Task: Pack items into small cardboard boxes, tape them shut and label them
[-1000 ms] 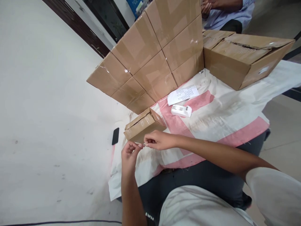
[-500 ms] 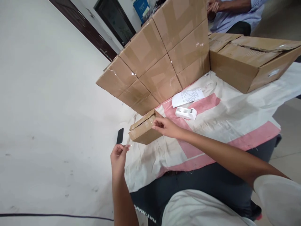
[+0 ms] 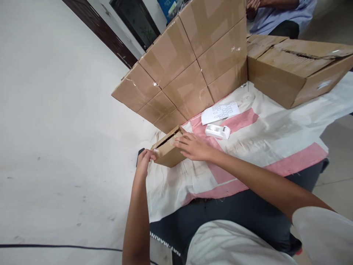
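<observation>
A small cardboard box (image 3: pixel 169 156) lies on the cloth, with a dark gap along the seam of its top. At its left end my left hand (image 3: pixel 145 159) has thumb and fingers pinched on a small piece of clear tape (image 3: pixel 156 150), which shines at the box corner. My right hand (image 3: pixel 193 146) rests on the right part of the box, its fingers stretched out and apart, holding nothing. Right of this hand, a white tape dispenser (image 3: pixel 217 131) stands on the cloth. A dark phone (image 3: pixel 140 151) is partly hidden behind my left hand.
A wall of taped cardboard boxes (image 3: pixel 183 81) rises behind the small box. A printed paper sheet (image 3: pixel 220 112) lies before it on the cloth (image 3: pixel 239 158). A larger carton (image 3: pixel 278 79) stands at the right, near a seated person (image 3: pixel 284 14). The white wall (image 3: pixel 68 129) borders the left.
My left hand has moved up to the box's left end, bringing the piece of tape to it. My right hand has opened from a pinch and spread its fingers on the box.
</observation>
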A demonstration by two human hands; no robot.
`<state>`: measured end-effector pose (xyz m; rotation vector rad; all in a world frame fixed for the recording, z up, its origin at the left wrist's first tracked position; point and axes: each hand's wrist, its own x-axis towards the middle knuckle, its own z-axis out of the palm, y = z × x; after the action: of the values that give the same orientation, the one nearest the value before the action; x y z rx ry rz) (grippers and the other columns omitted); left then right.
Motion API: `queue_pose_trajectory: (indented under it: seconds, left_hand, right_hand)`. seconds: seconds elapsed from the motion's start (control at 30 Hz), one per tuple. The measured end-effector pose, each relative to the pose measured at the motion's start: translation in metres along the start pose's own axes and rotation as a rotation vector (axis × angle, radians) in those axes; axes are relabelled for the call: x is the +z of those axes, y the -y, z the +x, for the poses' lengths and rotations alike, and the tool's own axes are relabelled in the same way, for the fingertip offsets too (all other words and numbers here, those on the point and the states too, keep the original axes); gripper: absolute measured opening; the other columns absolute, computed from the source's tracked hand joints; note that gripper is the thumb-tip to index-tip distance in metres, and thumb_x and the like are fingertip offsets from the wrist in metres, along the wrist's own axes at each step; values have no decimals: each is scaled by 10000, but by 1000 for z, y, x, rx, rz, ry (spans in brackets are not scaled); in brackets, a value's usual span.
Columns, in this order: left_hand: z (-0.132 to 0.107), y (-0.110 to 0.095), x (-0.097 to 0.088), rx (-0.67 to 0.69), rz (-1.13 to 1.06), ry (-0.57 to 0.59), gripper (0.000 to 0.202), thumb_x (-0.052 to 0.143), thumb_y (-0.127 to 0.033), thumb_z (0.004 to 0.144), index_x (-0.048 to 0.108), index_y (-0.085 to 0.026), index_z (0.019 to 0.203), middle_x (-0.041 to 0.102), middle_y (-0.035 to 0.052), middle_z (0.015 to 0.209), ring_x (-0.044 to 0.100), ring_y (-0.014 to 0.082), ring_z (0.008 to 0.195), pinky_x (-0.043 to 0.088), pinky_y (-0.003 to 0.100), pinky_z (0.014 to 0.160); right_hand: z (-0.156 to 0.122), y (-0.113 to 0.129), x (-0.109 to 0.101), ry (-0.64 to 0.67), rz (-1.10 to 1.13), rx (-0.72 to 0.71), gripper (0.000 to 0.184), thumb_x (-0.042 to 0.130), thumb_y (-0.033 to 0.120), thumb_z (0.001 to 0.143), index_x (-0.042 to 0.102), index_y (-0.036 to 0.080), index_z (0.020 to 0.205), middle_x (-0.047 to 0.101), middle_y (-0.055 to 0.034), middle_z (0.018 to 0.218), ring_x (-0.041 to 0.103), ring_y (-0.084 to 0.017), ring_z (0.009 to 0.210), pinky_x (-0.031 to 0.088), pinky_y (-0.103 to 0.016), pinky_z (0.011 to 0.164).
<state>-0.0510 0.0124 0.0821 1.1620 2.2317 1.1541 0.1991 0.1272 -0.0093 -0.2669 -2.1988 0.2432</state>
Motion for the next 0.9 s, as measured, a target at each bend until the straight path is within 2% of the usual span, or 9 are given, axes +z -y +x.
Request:
queue_pose_trajectory:
  seconds: [0.07, 0.17, 0.27, 0.4, 0.53, 0.67, 0.73, 0.9]
  left_hand:
    - [2, 1, 0, -18, 12, 31, 291, 636, -476, 735, 572, -207, 645, 633, 21, 593, 531, 148, 583, 354, 272, 579]
    - [5, 2, 0, -17, 1, 3, 265, 706, -430, 660, 570, -204, 644, 677, 38, 685, 559, 153, 625, 363, 268, 579]
    - [6, 3, 2, 9, -51, -59, 291, 742, -327, 561, 479, -217, 617, 721, 53, 801, 612, 171, 728, 406, 266, 626]
    - [3, 3, 2, 39, -128, -112, 307, 677, -279, 563, 385, -236, 646, 741, 52, 838, 659, 194, 819, 450, 280, 688]
    - [1, 4, 0, 38, -130, -140, 305, 679, -274, 581, 392, -239, 679, 677, 0, 675, 642, 175, 730, 423, 264, 642]
    - [0, 5, -1, 13, -87, -112, 312, 730, -367, 628, 463, -228, 712, 608, -28, 586, 547, 133, 577, 373, 248, 574]
    - [0, 5, -1, 16, -66, -103, 330, 748, -403, 630, 480, -222, 695, 601, -20, 611, 517, 123, 574, 369, 245, 561]
    - [0, 7, 0, 15, -18, -95, 312, 745, -398, 597, 506, -207, 661, 678, 38, 826, 539, 130, 675, 368, 234, 547]
  right_hand:
    - [-2, -3, 4, 27, -18, -6, 443, 580, 215, 917, 571, 192, 1359, 586, -113, 1390, 458, -328, 1217, 418, -536, 1040]
    - [-4, -6, 9, 31, -18, 19, 458, 570, 206, 919, 563, 187, 1377, 571, -114, 1417, 426, -328, 1260, 414, -525, 1046]
    - [-5, -7, 9, 25, -19, 31, 462, 556, 199, 924, 559, 189, 1386, 554, -104, 1449, 416, -325, 1277, 412, -515, 1049]
    - [-6, -7, 10, 37, -21, 17, 484, 556, 190, 913, 555, 186, 1397, 535, -103, 1475, 407, -339, 1288, 406, -527, 1053]
    - [-7, -9, 13, 33, -15, 26, 478, 554, 179, 909, 561, 179, 1387, 540, -110, 1467, 400, -338, 1292, 417, -523, 1044]
    - [-7, -9, 15, 26, -7, 24, 469, 554, 175, 904, 568, 181, 1373, 550, -102, 1456, 410, -341, 1275, 434, -527, 1027]
    - [-7, -9, 16, 21, 0, 23, 462, 561, 176, 900, 574, 179, 1361, 553, -107, 1449, 413, -340, 1270, 438, -531, 1025]
    - [-8, -10, 18, 5, -4, 31, 447, 556, 175, 896, 586, 183, 1342, 544, -120, 1441, 417, -341, 1269, 440, -538, 1026]
